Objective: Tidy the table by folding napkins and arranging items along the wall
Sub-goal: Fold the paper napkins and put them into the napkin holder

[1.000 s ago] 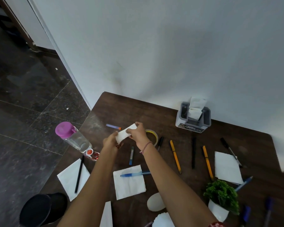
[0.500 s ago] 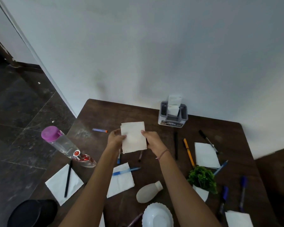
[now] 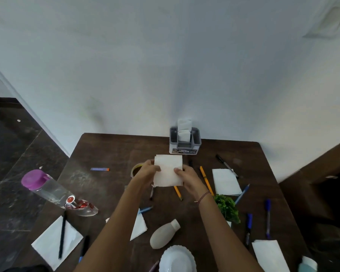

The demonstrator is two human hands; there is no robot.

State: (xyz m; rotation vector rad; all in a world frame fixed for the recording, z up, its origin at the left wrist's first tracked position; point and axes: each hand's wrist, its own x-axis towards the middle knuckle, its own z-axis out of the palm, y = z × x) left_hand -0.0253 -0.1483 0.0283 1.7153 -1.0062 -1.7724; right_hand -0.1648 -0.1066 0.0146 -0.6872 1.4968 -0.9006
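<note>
A person at a dark wooden table point(image 3: 110, 152) set against a white wall holds one white napkin point(image 3: 168, 170) up in the air with both hands. The left hand point(image 3: 145, 171) pinches its left edge and the right hand point(image 3: 187, 178) pinches its right edge. On each hand the thumb is curled onto the near face and the fingers are tucked behind the paper. The napkin hangs flat between the hands, above the middle of the table, just in front of a grey holder point(image 3: 185, 146) that stands at the wall with two folded napkins point(image 3: 184, 128) upright inside it.

Four more napkins lie flat on the table: one at the near left point(image 3: 51, 246) with a black pen point(image 3: 62, 234) across it, one partly hidden under the left forearm point(image 3: 139, 226), one at the right point(image 3: 225, 181), and one at the near right corner point(image 3: 269, 254).

Two orange pens point(image 3: 206, 180) lie under and beside the right hand, and two dark blue markers point(image 3: 248, 228) lie at the right. Several other pens are scattered; the arms hide part of them, so the full number is unclear.

There is one of each of the following: a tape roll point(image 3: 134, 169) by the left hand, a clear bottle with a purple cap point(image 3: 47, 187) at the left edge, a white bottle point(image 3: 164, 234) on its side, a white scalloped bowl point(image 3: 177, 260), and a small green plant point(image 3: 227, 208).
</note>
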